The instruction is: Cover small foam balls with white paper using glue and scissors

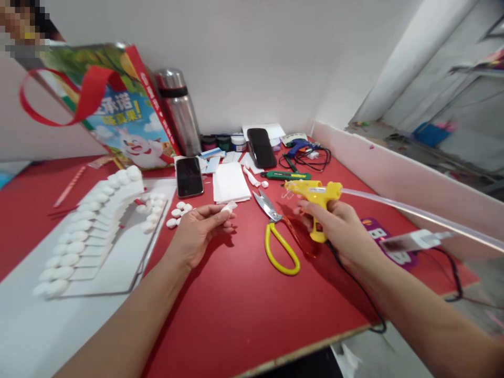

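My left hand (207,228) pinches a small white piece (229,207) between thumb and fingers, in front of a stack of white paper (230,182). On the right, my right hand (336,223) is wrapped round a yellow glue gun (315,194). Its nozzle points left, and a long clear glue stick (417,212) sticks out of its back. Scissors (281,247) with one yellow and one red handle lie between my hands, blades slightly apart. White oval pieces (179,214) sit left of my left hand. A white curved stair-like model (94,226) edged with similar pieces stands at the left.
Two phones (189,177) (261,148), a green cutter (286,176) and a blue tool with cables (298,148) lie farther back. Behind them stand a steel flask (181,113) and a printed bag (126,115). A low wall (394,168) borders the red table (236,304) on the right.
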`<state>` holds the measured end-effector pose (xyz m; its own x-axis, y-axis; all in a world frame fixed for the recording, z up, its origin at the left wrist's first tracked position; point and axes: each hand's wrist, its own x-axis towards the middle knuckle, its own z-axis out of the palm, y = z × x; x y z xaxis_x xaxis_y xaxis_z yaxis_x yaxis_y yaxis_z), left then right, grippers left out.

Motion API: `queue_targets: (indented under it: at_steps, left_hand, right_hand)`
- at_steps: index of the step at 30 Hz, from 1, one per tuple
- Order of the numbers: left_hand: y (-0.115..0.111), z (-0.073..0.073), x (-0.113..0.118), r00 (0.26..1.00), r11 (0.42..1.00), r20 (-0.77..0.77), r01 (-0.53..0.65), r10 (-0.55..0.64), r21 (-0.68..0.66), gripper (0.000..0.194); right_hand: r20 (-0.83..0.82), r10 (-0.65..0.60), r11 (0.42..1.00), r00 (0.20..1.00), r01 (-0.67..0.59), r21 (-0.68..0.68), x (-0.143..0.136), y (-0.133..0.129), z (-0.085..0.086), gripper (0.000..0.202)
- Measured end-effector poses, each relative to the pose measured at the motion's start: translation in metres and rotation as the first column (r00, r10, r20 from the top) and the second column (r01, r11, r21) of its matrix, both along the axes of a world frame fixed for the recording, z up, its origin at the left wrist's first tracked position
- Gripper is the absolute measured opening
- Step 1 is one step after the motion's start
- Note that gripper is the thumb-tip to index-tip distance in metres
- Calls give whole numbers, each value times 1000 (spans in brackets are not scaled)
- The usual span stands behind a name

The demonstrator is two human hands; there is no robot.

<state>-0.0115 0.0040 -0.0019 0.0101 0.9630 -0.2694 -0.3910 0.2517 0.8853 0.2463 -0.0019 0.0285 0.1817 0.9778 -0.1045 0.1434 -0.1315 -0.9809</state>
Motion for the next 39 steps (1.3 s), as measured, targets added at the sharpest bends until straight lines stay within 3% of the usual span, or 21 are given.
queue_targets:
  at_steps: [4, 8, 14, 27, 39]
  left_hand:
    - [2, -1, -4, 1000, 1000, -8, -21, 21, 10, 32]
    - [4, -3, -7, 999, 999, -33, -29, 29, 26, 31]
    - [7, -7, -7, 997, 998, -70, -22, 26, 55, 29]
    - [7, -7, -3, 995, 999, -99, 15, -10, 52, 27]
    - [5, -4, -3, 999, 999, -5, 42, -42, 28, 26]
  right_hand:
    - [-79, 277, 961, 958, -275, 33, -12, -9, 18, 33]
    - [-142, 438, 895, 888, -418, 154, -26, -9, 5, 29]
    - [-214, 468, 884, 858, -455, 108, -38, -10, -22, 35]
    - [-122, 496, 868, 860, -494, 50, -40, -10, -18, 42]
    - [56, 513, 841, 857, -514, 167, -38, -9, -17, 29]
